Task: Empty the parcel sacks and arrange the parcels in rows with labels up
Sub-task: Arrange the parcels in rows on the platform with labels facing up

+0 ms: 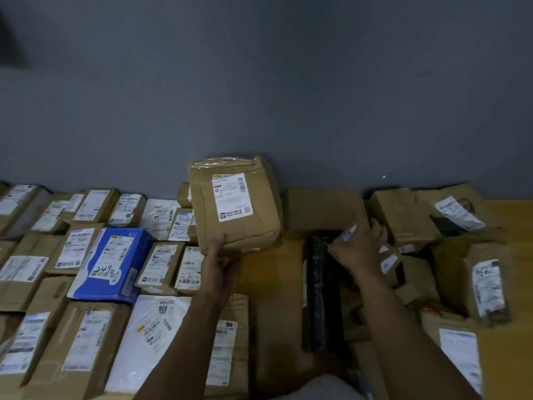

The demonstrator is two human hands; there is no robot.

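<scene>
Cardboard box: creased, taped shut, contents hidden, white label up; left hand grips its near edge, thumb on top.
Right hand: fingers bent over small parcel; grip unclear.
Rows: left of left hand, labels up; blue box, white plastic bag.
Pile: jumbled brown boxes around right hand; long black parcel beside its wrist.

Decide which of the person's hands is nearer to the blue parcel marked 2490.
Left. The left hand, gripping a brown parcel, is just right of the blue parcel; the right hand is farther right, over the unsorted pile.
</scene>
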